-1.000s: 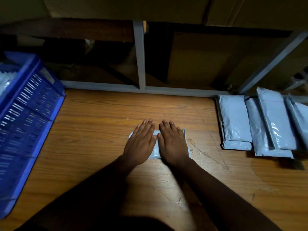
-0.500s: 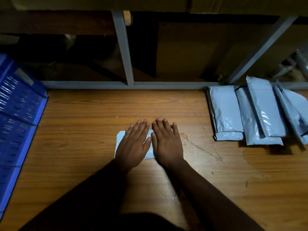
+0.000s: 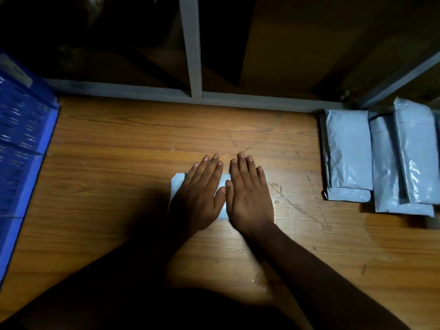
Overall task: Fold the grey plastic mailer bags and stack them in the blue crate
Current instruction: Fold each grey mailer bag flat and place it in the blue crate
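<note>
Grey folded plastic mailer bag [image 3: 176,186]: thin, slippery, springy. Your left hand [image 3: 201,198], right hand [image 3: 248,195] flat, fingers straight, pressing it; pinch folded edge.

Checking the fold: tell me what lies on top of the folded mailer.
Both hands lie flat on the folded mailer: left hand, right hand, fingers straight. They cover most of it, so its creases cannot be seen.

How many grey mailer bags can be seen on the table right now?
4 at least: one folded bag under both flat hands, and three overlapping at the right edge: left, middle, right. More may lie beyond the frame's right edge.
</note>
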